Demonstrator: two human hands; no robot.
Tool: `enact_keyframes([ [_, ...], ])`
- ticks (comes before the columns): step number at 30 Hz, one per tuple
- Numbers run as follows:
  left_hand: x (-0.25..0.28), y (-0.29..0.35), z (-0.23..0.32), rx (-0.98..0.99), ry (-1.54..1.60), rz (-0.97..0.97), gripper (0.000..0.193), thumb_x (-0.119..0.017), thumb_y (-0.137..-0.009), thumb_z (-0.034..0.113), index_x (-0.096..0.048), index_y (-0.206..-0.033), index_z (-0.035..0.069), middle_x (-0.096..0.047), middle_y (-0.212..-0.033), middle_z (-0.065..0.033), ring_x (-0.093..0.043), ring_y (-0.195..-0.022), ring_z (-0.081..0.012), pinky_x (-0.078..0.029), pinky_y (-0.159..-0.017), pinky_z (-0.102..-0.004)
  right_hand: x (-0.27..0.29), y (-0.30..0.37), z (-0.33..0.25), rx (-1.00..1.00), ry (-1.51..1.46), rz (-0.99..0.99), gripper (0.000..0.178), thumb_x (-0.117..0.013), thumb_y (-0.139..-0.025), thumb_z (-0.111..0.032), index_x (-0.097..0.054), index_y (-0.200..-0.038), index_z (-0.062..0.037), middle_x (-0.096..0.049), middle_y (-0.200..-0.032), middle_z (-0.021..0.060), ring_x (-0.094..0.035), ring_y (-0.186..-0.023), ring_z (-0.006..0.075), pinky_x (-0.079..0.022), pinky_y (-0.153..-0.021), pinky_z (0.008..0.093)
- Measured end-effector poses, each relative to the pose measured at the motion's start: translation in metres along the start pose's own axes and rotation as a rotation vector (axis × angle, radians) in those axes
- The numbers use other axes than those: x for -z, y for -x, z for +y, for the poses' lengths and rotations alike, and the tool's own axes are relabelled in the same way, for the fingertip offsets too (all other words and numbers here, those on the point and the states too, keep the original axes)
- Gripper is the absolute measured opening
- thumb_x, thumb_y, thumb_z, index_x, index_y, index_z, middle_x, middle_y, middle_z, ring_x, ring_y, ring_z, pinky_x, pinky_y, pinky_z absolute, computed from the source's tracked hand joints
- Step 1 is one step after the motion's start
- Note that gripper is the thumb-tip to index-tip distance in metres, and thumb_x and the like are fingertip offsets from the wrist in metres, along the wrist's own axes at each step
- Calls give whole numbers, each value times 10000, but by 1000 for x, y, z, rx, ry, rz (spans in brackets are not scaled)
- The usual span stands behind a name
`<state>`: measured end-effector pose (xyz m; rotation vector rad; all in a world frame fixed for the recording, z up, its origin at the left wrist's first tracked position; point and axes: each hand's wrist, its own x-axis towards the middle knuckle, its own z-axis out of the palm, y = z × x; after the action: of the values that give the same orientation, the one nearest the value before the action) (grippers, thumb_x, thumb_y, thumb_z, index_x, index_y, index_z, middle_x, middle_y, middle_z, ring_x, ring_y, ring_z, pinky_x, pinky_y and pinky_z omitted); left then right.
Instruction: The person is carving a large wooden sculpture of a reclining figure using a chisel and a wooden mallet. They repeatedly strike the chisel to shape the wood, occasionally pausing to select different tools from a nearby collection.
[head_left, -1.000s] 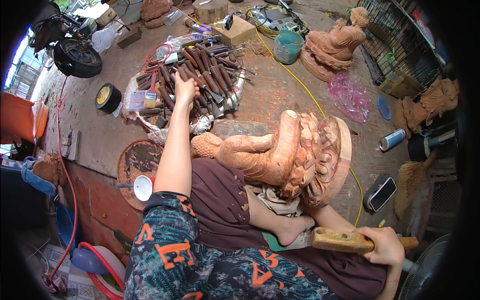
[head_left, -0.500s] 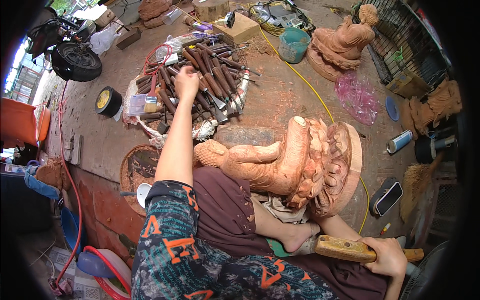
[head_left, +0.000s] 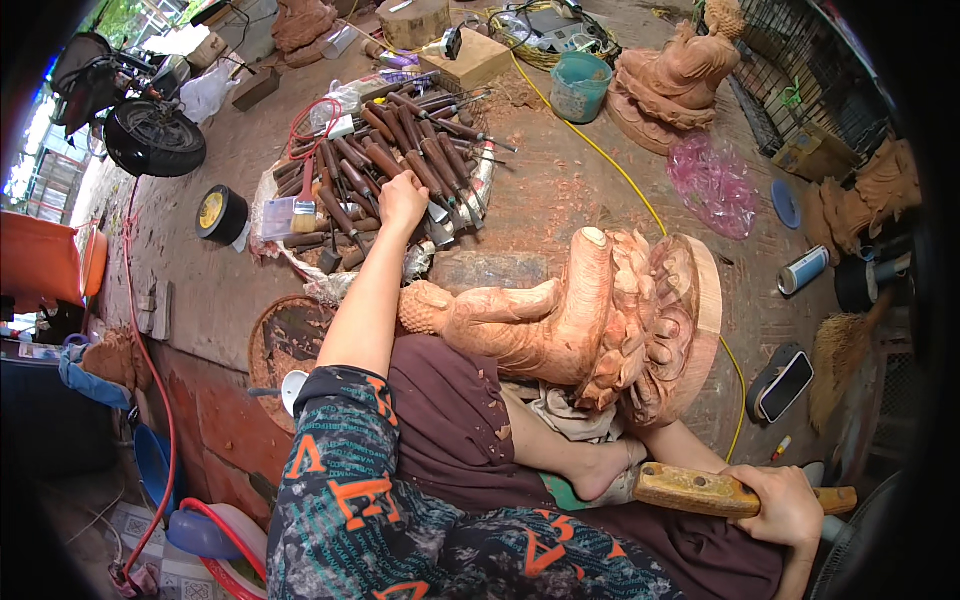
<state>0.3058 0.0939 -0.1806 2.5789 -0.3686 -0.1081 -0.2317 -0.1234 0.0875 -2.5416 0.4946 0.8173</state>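
My left hand (head_left: 404, 204) is over the near edge of a heap of carving chisels (head_left: 395, 150) with brown wooden handles. Its fingers are curled closed among the tools, and what they pinch, if anything, is hidden. Down at the right, my right hand (head_left: 778, 506) is wrapped round a yellowish wooden mallet (head_left: 690, 488), held level beside my bare foot. A carved wooden statue of a seated figure (head_left: 530, 325) lies on its side before my legs, its knobbly head to the left and its lotus base (head_left: 690, 320) to the right.
A flat brush (head_left: 303, 212) lies on the heap's left side. Beyond stand a teal bucket (head_left: 580, 88) and another carved statue (head_left: 672, 75). A yellow cable (head_left: 612, 155) crosses the floor. A woven tray (head_left: 262, 350) with wood chips and a phone (head_left: 783, 388) are nearer.
My left hand has moved right and nearer to me over the chisels. My right hand keeps its hold on the mallet, and the view has shifted slightly.
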Motion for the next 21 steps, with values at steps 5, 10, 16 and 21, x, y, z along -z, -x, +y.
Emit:
enact_keyframes([
  [5,-9,-15,-22,110,202,105,186,-694,-690,171,-655,-812,37,-699,-835,-187,-682,-865,-344,-520,-807,-408,2,-1,2,23,-4,-9,459,-735,-609,-148,-655,-1060,-162,-690,-805,93,-677,-767,304,-525,-663,409],
  [10,-5,-24,-8,88,294,256,253,-675,-698,198,-708,-903,54,-712,-822,-176,-694,-826,-346,-531,-809,-396,0,1,6,21,-5,5,448,-734,-623,-166,-653,-1064,-173,-689,-802,93,-676,-768,311,-524,-659,419],
  [16,3,-59,-24,25,605,218,340,-648,-842,121,-660,-1173,46,-698,-780,-90,-689,-667,-174,-566,-592,-319,1,-1,1,0,-13,-2,432,-733,-620,-153,-658,-1046,-165,-693,-810,88,-677,-767,305,-526,-657,410],
  [21,21,-50,-30,7,596,186,201,-622,-900,104,-671,-1069,6,-680,-757,-68,-646,-594,-110,-528,-503,-253,2,-1,0,-10,-25,-1,443,-738,-608,-146,-661,-1044,-162,-693,-811,83,-677,-767,298,-526,-658,404],
])
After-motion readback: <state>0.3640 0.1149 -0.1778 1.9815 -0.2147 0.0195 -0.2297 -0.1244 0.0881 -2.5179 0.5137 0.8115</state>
